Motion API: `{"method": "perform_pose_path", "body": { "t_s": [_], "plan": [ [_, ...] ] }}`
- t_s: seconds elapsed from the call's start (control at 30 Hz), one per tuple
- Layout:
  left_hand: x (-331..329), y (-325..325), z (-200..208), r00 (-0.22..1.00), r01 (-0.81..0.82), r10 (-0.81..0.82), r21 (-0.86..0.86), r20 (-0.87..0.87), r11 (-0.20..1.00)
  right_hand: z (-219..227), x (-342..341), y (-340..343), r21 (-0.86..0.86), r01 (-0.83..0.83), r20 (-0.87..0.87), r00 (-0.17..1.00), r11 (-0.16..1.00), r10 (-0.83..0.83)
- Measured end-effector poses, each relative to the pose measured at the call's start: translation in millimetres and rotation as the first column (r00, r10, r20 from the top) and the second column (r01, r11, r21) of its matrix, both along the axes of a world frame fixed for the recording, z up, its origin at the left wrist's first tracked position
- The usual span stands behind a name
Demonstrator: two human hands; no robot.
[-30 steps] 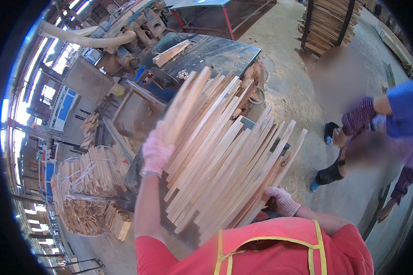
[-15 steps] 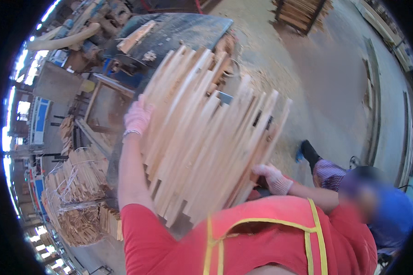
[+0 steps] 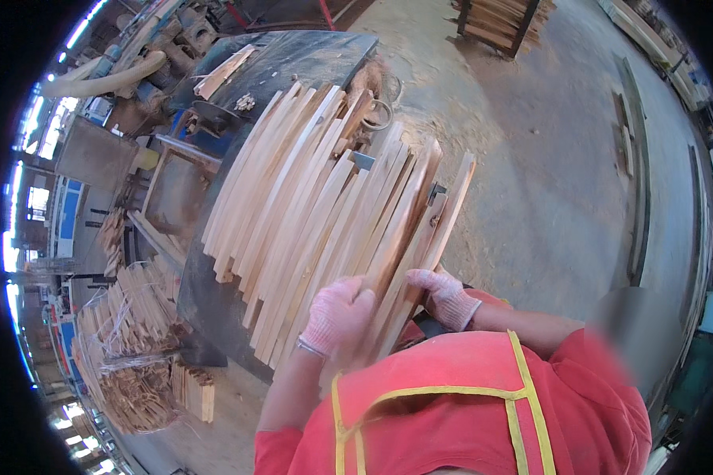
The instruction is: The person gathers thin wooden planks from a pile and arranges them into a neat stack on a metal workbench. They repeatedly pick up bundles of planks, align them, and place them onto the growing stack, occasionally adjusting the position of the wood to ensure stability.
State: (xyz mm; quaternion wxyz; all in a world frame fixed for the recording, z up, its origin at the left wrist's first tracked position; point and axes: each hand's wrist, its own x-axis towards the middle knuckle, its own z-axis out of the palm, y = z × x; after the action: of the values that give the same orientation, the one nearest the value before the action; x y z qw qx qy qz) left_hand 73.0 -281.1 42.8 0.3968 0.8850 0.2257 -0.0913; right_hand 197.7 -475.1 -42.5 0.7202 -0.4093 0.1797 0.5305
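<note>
A broad layer of long, pale wooden strips (image 3: 285,206) lies side by side on a dark tabletop (image 3: 214,317), their ends uneven. My left hand (image 3: 337,313), in a pinkish knit glove, is closed over the near part of the strips, its fingers curled around a wooden strip; the fingertips are partly hidden. At the right edge of the layer, my gloved right hand (image 3: 448,299) grips the near part of an outer strip. One reddish-brown strip (image 3: 408,210), slightly blurred, runs between the two hands. The far ends of the rightmost strips stand apart from the others.
A wood offcut (image 3: 223,71) and a small heap of chips (image 3: 245,102) lie on the table's far part. Bundled strips (image 3: 127,317) are stacked at the left. A rack of wood (image 3: 499,24) stands far off; sawdust covers some floor.
My left hand has moved from the layer's left edge to its near right part. My right hand shifted slightly left, and the rightmost strips spread apart. The person at the right has mostly left view.
</note>
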Motion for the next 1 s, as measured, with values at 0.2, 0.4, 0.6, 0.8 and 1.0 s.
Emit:
{"method": "perform_pose_path", "body": {
  "t_s": [0.2,0.4,0.6,0.8,1.0],
  "plan": [
    [-7.1,-2.2,12.3,0.942,-0.33,0.336,-0.261,-0.019,0.907,12.6,-13.8,13.5,-0.091,0.129,0.172,0.979,0.987,-0.112],
    [-39.8,53.6,33.9,0.94,-0.329,0.332,-0.04,0.079,0.943,-19.4,-5.7,10.1,-0.093,0.082,0.151,0.986,0.992,-0.067],
    [-43.3,64.6,3.9,0.957,-0.215,0.259,0.279,-0.132,0.936,8.8,-15.8,18.2,-0.231,0.093,0.35,0.937,0.969,-0.006],
    [-65.3,94.3,-11.7,0.874,-0.431,0.473,-0.621,-0.107,0.654,11.1,-15.5,14.8,-0.207,0.086,0.337,0.942,0.974,-0.012],
    [-55.7,87.0,15.8,0.838,-0.466,0.545,-0.533,-0.011,0.706,83.9,14.9,18.7,0.136,0.072,0.315,0.942,0.988,-0.112]
  ]
}}
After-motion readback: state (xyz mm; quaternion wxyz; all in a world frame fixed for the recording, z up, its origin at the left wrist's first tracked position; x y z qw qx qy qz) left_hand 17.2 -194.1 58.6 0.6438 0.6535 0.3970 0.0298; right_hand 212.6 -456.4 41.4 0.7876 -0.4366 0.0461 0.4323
